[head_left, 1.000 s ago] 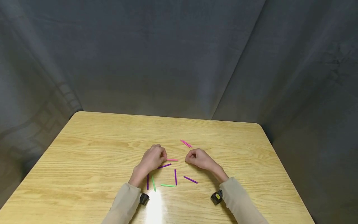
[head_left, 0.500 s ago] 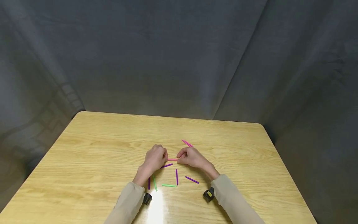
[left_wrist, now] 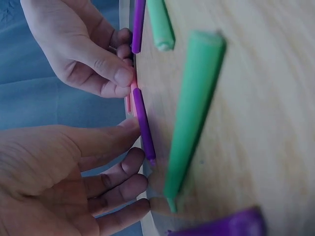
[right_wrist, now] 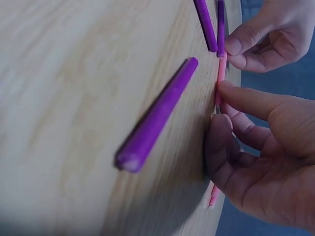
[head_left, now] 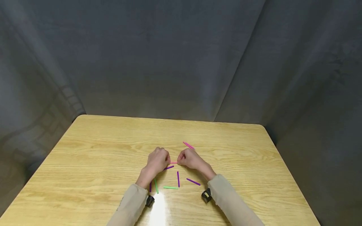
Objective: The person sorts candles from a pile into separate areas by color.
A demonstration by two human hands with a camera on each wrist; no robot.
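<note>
In the head view a thin pink candle (head_left: 173, 163) lies crosswise on the table between my two hands. My left hand (head_left: 158, 160) pinches its left end between thumb and finger. At its right end, my right hand (head_left: 192, 159) holds it the same way; the right wrist view shows a stretch of the pink candle (right_wrist: 221, 71) bare between the fingertips. Just below it a slanted purple candle (head_left: 169, 167) is partly hidden by my left hand. Nearer to me lie a purple candle (head_left: 178, 179) and a green candle (head_left: 170, 187), meeting near a corner.
Another green candle (head_left: 156, 185) and a purple candle (head_left: 150, 187) lie by my left wrist. A purple candle (head_left: 193, 181) slants below my right hand. Pink candles (head_left: 188, 145) lie beyond it. The wooden table (head_left: 113, 135) ends at a grey curtain (head_left: 147, 62).
My right hand has moved left and taken hold of the pink candle's right end. My left hand has stayed nearly in place at the other end.
</note>
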